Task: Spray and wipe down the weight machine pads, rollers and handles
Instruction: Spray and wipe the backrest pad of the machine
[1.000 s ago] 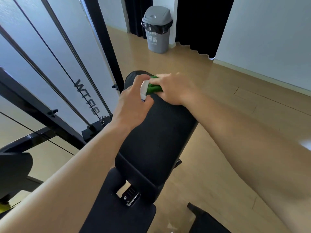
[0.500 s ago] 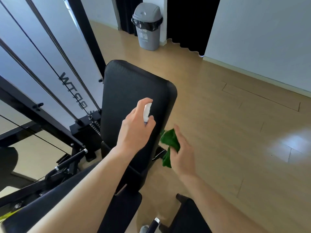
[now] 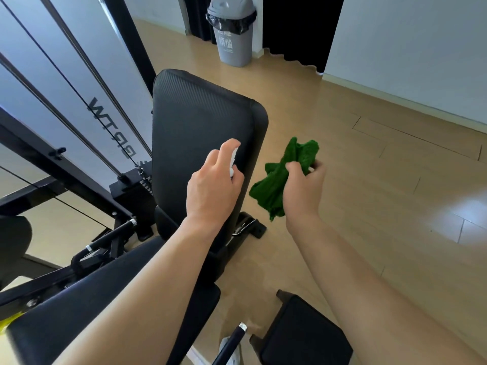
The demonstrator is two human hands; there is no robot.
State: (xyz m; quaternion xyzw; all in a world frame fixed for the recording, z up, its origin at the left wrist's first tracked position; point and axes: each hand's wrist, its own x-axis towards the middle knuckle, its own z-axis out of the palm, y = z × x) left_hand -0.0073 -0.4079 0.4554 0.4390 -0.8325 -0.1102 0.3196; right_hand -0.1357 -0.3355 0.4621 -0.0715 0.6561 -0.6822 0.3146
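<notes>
Light wood floor (image 3: 369, 206) fills the room, with a white wall on the right and a grey bin (image 3: 232, 30) standing far back by a dark curtain. On the left stands the black weight machine, with thin cables (image 3: 79, 101) running down to the weight stack (image 3: 131, 185). Its tall black back pad (image 3: 205, 133) leans up in the middle, and the seat pad (image 3: 87, 306) sits low at the bottom left. The left hand (image 3: 213, 188) is held up in front of the back pad's lower right part, with its fingers curled round a small white spray bottle (image 3: 233, 162); one finger rests on top of the bottle. Only a bit of the bottle shows, so whether that finger is pushing down is hard to tell. The right hand (image 3: 303, 188) is off to the right of the pad, over the floor, not touching the machine. Its fingers are bunched tight on a green cloth (image 3: 284, 175), which sticks up above the hand and hangs down on its left side. A moment ago the cloth hung lower and closer to the pad's edge; now the right hand has lifted it higher and farther out to the right. The left hand has stayed in front of the pad with the bottle. A second before that, both hands were together at the top of the pad. Another black pad (image 3: 303, 335) sits at the bottom right, beside a black bar with a silver tip (image 3: 234, 338).
</notes>
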